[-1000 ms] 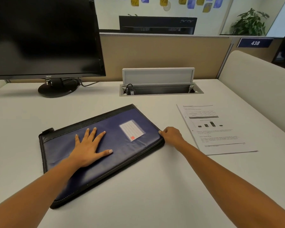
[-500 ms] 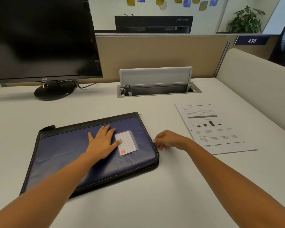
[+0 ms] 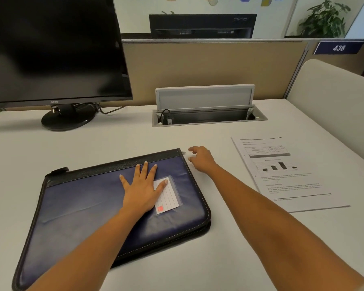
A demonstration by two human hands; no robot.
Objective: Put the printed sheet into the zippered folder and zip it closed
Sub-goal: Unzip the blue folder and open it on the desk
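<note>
While left hand (image 3: pixel 142 190) presses folder (image 3: pixel 82 208), right hand (image 3: pixel 201 158) has reached its far corner.

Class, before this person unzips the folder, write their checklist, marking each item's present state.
1. Navy zippered fabric folder flat on white desk: ok.
2. Left hand pressing flat on it: ok.
3. Small metal zipper pull exposed at far right corner: ok.
4. Right hand holding pull: not ok, open beside it.
5. White printed sheet lying clear of folder: ok.
6. Folder empty inside: cannot tell.
</note>
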